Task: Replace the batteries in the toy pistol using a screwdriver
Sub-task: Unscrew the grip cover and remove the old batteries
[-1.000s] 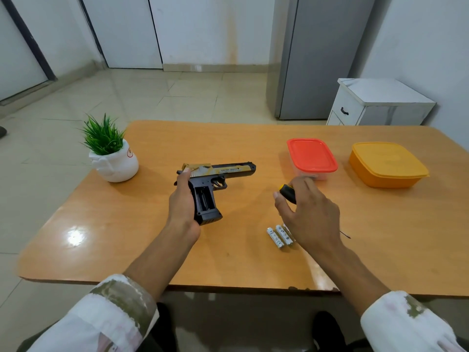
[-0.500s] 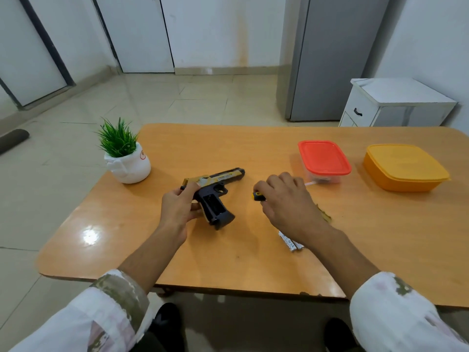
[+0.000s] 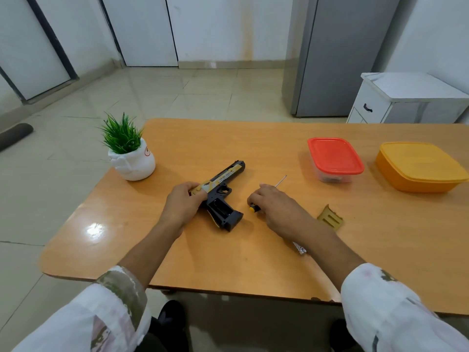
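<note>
The black and gold plastic toy pistol (image 3: 223, 185) lay on its side near the middle of the orange wooden table (image 3: 203, 262). The left hand (image 3: 183, 202) gripped its rear end, with the fingers curled round the gold slide. The right hand (image 3: 278, 210) lay over the thin steel screwdriver with a black and yellow handle (image 3: 252, 208), its fingers bent round the handle and low on the table.

The battery bay in the grip faced up and looked empty. The tan plastic cover (image 3: 330, 221) lay apart on the right, and the small white batteries (image 3: 300, 248) were half hidden under the right forearm. So I judged that the tool was not needed for this step. It was best to leave the screwdriver where it could not roll, keep the pistol flat with the left hand, and check the polarity marks before pressing each battery in.

The long axis of the pistol ran diagonally. The muzzle pointed away and to the right, and the grip pointed toward the person.
</note>
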